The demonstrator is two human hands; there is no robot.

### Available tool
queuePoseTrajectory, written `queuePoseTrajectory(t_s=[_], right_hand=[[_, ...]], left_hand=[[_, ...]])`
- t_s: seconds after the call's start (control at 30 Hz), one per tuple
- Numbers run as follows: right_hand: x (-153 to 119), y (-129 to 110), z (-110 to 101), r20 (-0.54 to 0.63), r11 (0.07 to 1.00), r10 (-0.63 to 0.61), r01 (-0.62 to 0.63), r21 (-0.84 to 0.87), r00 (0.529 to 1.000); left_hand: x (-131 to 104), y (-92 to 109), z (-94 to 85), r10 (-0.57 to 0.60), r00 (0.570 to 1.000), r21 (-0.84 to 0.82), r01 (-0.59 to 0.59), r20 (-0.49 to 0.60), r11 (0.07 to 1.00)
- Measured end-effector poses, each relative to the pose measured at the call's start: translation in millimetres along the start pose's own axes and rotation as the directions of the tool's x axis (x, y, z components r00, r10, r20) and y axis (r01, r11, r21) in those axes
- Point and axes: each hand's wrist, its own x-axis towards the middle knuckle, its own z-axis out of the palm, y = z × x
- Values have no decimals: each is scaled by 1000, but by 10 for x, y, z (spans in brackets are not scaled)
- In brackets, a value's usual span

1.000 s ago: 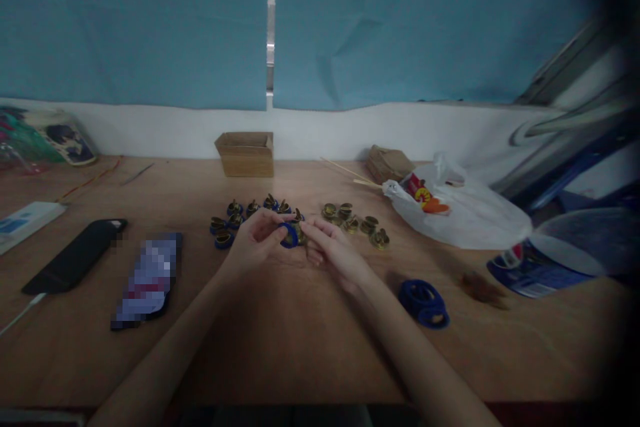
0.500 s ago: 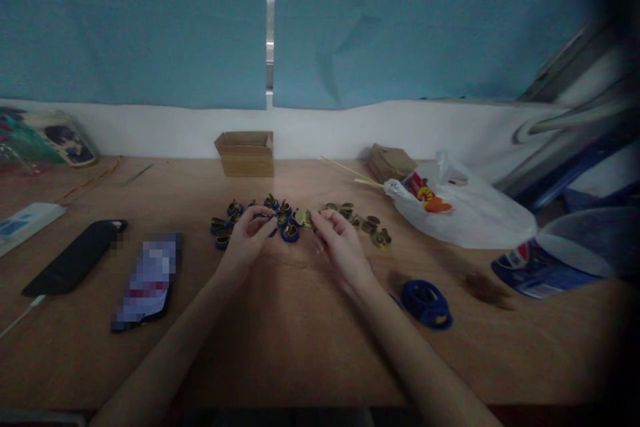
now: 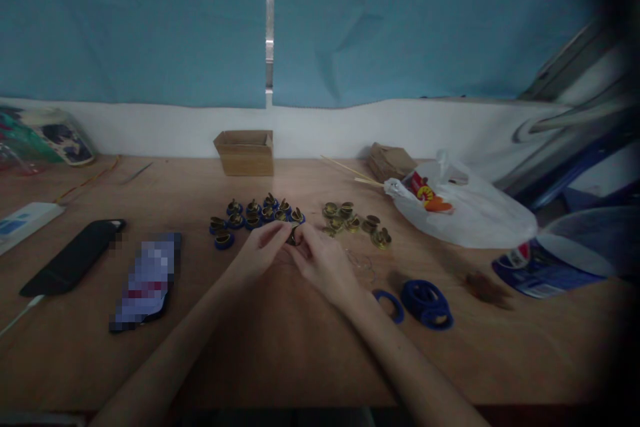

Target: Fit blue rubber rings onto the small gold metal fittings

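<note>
My left hand (image 3: 265,245) and my right hand (image 3: 319,255) meet at mid-table, the fingertips of both pinching a small dark brass piece (image 3: 293,235) that is mostly hidden. Behind and left of them stand several brass pieces with blue rings (image 3: 253,220), their lids tilted up. To the right lie several plain brass pieces (image 3: 345,209) without blue. A blue ring (image 3: 389,307) lies beside a blue coil (image 3: 426,304) right of my right forearm.
An open cardboard box (image 3: 247,159) stands at the back. Two phones, a black one (image 3: 75,257) and one with a lit screen (image 3: 149,280), lie left. A white plastic bag (image 3: 480,213), brown paper (image 3: 390,160) and a blue tub (image 3: 555,267) are right.
My hands have come together, my right hand moving left and my left hand slightly right and down. More blue-ringed pieces and the single blue ring now show.
</note>
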Motion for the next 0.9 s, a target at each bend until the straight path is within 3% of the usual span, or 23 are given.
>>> queuePoseTrajectory(t_s=[0.17, 0.33, 0.9], right_hand=[[24, -24, -47, 49, 1000, -22, 21, 23, 999], [68, -74, -125, -4, 996, 37, -36, 81, 999], [64, -7, -65, 39, 999, -12, 14, -46, 999]], left_hand=[[18, -1, -32, 34, 999, 36, -34, -10, 999], [15, -9, -19, 66, 997, 51, -64, -41, 997], [-14, -83, -19, 130, 991, 324, -114, -27, 939]])
